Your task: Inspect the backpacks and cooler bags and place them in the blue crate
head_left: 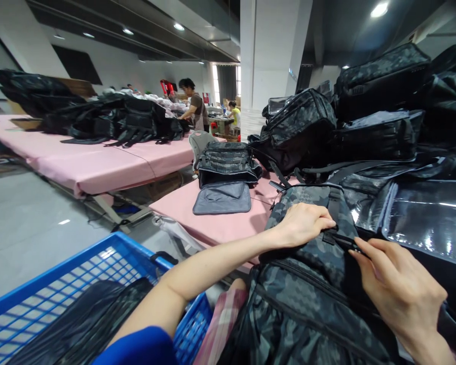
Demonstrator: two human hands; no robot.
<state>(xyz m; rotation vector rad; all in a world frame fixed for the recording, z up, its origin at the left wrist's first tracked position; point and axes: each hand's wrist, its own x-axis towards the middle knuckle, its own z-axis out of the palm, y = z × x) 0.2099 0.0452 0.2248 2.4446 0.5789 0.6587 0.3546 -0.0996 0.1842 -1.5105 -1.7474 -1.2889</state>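
Pinching a narrow black strap (pixel 344 242) between thumb and fingers, the right hand (pixel 401 284) shows at the lower right of my head view. The left hand (pixel 304 223) reaches across from a blue sleeve (pixel 140 347), its fingers bunched beside the strap's other end; I cannot tell whether they grip anything. Both hands are over the dark camouflage backpack (pixel 304 294), which lies right in front of the wearer, and the strap is on its upper part. Beyond it I see another bag (pixel 226 162) with its flap laid open on the pink table (pixel 175 205). More bags (pixel 304 121) are heaped to the right. At lower left, I have a blue basket (pixel 116 241) holding dark fabric (pixel 72 314), and a co-worker (pixel 197 109) stands farther back.
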